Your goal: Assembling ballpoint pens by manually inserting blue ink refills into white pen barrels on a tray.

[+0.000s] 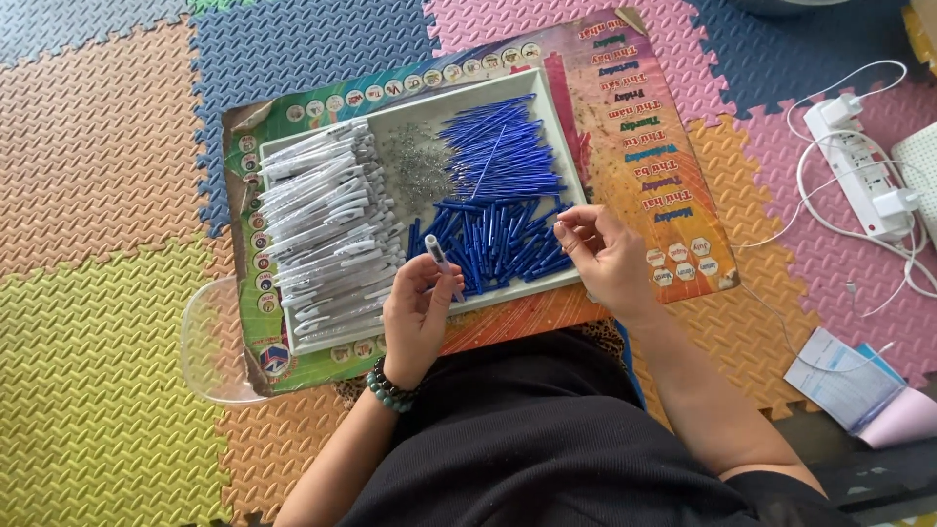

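Observation:
My left hand [418, 314] holds a pen barrel [441, 262], white with a blue tip, upright over the near edge of a white tray [547, 98]. My right hand [605, 256] hovers at the tray's right side with its fingertips pinched together on something too small to make out. The tray holds a row of white pen barrels [327, 229] on the left, a heap of small metal springs [415, 166] in the middle, thin blue refills [503, 146] at the far right, and blue pen parts [498, 244] near my hands.
The tray rests on a colourful printed board [664, 156] laid on foam puzzle mats. A clear plastic lid [210, 342] sticks out at the board's left. A white power strip [864, 171] with cables lies at right, with papers [854, 385] near my right arm.

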